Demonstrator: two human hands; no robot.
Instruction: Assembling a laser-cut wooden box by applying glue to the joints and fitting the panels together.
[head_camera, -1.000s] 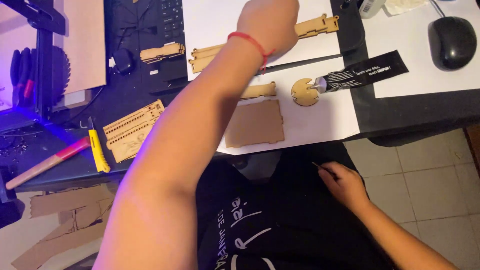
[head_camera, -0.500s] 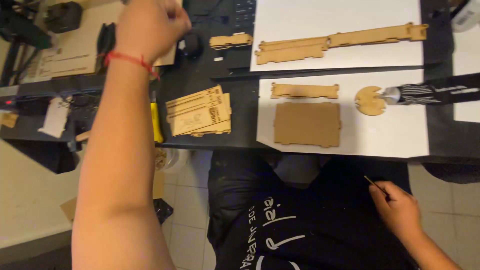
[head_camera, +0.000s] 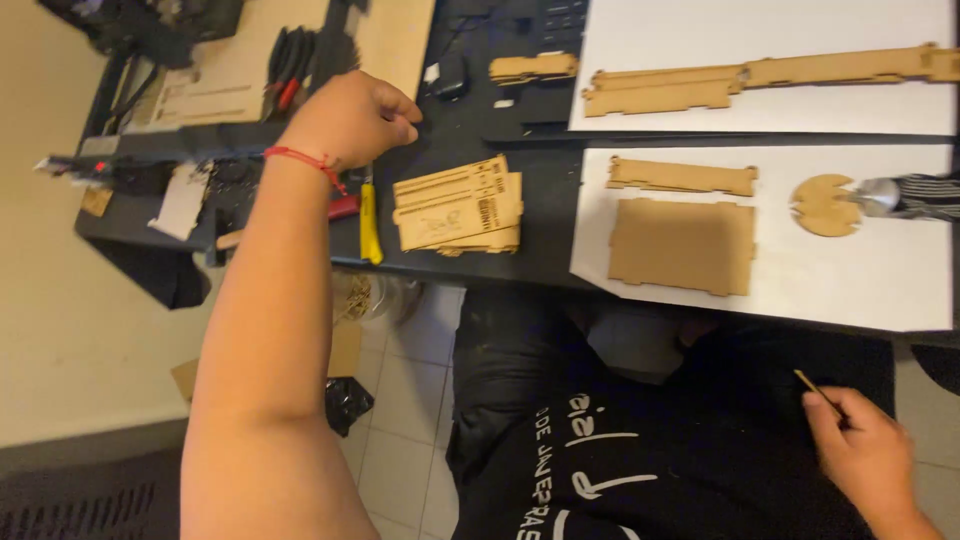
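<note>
A dark desk (head_camera: 540, 262) is standing over a floor of pale square tiles (head_camera: 405, 440). A plain cream wall (head_camera: 60, 330) is running along the left, and soft light is falling on it.

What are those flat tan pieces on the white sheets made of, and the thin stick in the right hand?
The rectangular panel and round disc look like thin laser-cut fibreboard or plywood: matte tan faces, darker notched edges. The stick pinched in the right hand looks like bare wood, though it is too small to be sure.
</note>
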